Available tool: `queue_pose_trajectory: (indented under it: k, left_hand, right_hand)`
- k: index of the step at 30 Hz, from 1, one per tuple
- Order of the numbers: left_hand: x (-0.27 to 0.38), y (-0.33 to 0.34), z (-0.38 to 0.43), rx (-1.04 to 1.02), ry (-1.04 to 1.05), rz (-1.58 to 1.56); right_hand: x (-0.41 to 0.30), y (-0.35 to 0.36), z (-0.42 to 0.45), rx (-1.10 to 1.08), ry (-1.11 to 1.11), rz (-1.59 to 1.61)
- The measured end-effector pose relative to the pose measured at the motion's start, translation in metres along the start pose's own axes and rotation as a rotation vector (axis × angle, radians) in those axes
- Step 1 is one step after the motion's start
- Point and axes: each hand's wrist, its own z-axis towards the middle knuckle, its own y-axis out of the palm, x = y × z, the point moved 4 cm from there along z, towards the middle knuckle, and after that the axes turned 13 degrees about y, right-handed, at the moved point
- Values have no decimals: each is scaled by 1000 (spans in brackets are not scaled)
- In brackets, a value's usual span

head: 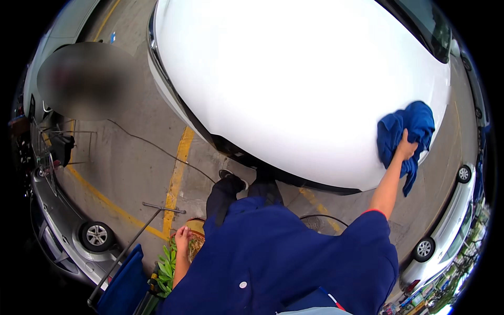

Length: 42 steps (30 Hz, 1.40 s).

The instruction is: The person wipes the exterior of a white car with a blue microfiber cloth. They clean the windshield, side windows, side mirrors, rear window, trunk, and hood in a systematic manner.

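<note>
A white car's hood (283, 90) fills the upper middle of the head view. My right hand (407, 147), arm stretched out, grips a bunched blue cloth (417, 118) that lies on the hood's right front corner, one end hanging past the edge. My left hand (183, 237) hangs low at my side with nothing visible in it, its fingers slightly bent. It is above a round planter (197, 226) and near a green leafy plant (167, 267).
Left of me stand a metal T-shaped pole (147, 224), blue fabric (124, 283) and a metal cart (47, 157). A dark hose (153, 143) crosses the pavement. A grey car (67, 244) is at lower left, a silver car (445, 236) at right.
</note>
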Motion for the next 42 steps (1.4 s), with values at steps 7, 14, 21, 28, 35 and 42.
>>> queue_pose_trajectory:
  k: [7, 14, 21, 28, 35, 42]
  left_hand:
    - [-20, -4, 38, -93, -173, -25]
    - [14, -62, 170, -97, 48, -92]
    - [51, -171, 249, 89, 194, -170]
    - [104, -179, 325, 78, 169, -176]
    - [263, -187, 454, -103, 438, 77]
    - [399, -233, 580, -199, 389, 195]
  right_hand:
    - [64, -62, -289, 33, -421, 285]
    - [-114, -100, -528, -215, -1031, 327]
    - [-295, -89, -646, -275, -1129, 318]
    - [-411, -68, -715, -244, -1320, 180]
    - [-600, -13, -745, -261, -1185, 121]
    - [-765, 64, -739, -358, -1101, -76]
